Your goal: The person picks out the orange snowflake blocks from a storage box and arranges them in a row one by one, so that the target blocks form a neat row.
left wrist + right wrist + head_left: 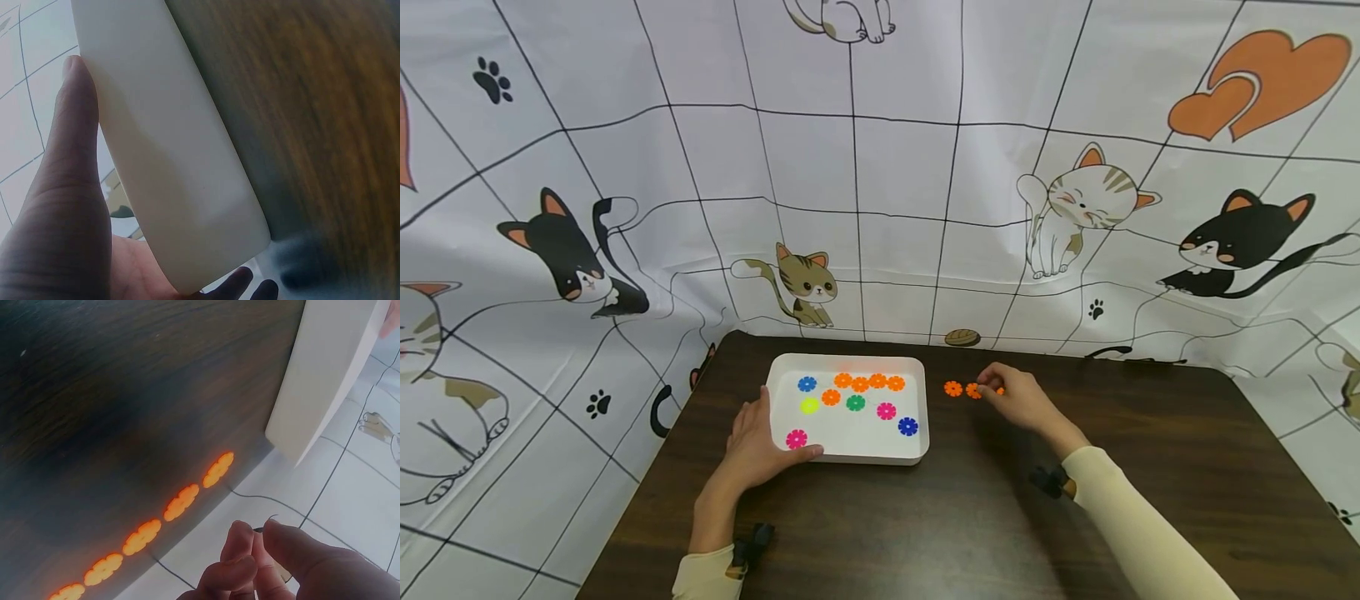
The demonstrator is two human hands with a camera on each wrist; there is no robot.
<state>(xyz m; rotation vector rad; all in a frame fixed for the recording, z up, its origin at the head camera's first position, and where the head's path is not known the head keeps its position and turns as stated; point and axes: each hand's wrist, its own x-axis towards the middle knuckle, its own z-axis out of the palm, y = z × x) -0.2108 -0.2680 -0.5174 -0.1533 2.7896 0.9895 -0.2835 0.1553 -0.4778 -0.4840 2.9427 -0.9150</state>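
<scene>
A shallow white tray [850, 457] lies on the table with flower-shaped plastic discs inside. Among them are several orange discs [831, 397], two pink ones, two blue ones, a yellow one [809, 405] and a green one [855, 402]. My left hand [755, 442] holds the tray at its near left corner, thumb along the front rim and fingers on the left side. To the right of the tray runs a row of orange discs [142, 537]. Over that row hovers my right hand [1017, 401], fingers loosely bent, thumb close to the index finger. Nothing shows between them. It partly hides the row in the head view.
The dark wooden table [880, 525] ends at the back against a white sheet [895, 167] printed with cats and grid lines. Small dark devices are strapped to both wrists, above cream sleeves [1138, 517].
</scene>
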